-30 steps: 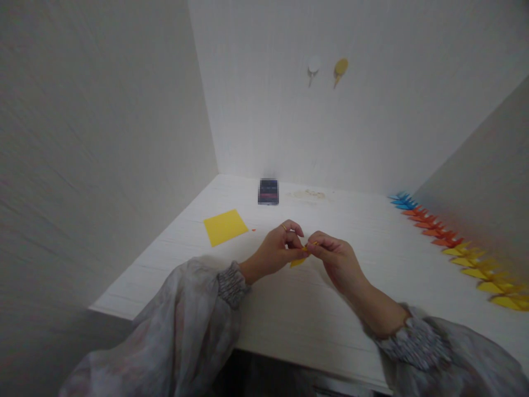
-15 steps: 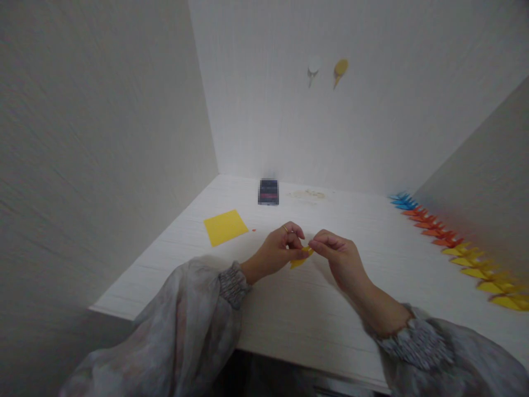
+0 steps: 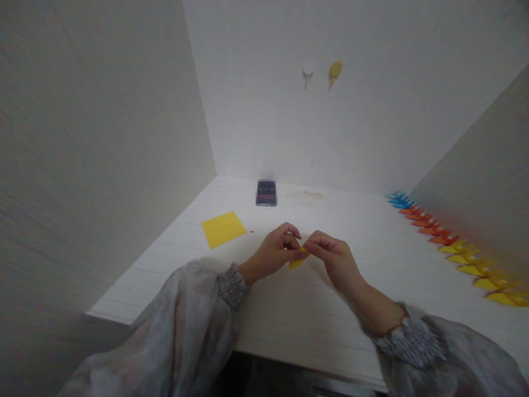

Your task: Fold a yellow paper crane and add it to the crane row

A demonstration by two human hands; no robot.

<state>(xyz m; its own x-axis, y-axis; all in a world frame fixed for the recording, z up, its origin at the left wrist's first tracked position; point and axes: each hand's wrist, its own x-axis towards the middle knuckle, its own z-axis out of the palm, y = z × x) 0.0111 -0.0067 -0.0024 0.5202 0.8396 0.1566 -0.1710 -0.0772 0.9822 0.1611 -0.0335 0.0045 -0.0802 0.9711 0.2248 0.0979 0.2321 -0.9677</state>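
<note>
Between my hands, just above the white table, is a small piece of folded yellow paper (image 3: pixel 296 263). My left hand (image 3: pixel 281 245) pinches it between thumb and fingers, and a ring shows on one finger. My right hand (image 3: pixel 330 251) has its thumb and forefinger closed on the paper's upper right end. The fingers cover much of the fold, so its full shape is hidden. Left of my hands lies a stack or sheet of square yellow paper (image 3: pixel 224 229), with a tiny red-orange scrap (image 3: pixel 252 231) by its right corner.
Folded paper cranes line the table's right side: blue (image 3: pixel 400 200), orange-red (image 3: pixel 430 225) and yellow (image 3: pixel 481 270). A blurred-out dark device (image 3: pixel 266 193) lies near the back wall. One white hook (image 3: pixel 308 70) and one yellow hook (image 3: pixel 335 69) are on that wall. The table's front edge (image 3: pixel 314 368) is close to me.
Both hands keep their pinch on the yellow paper, and the right hand has come slightly closer to the left. The whole view has shifted a little.
</note>
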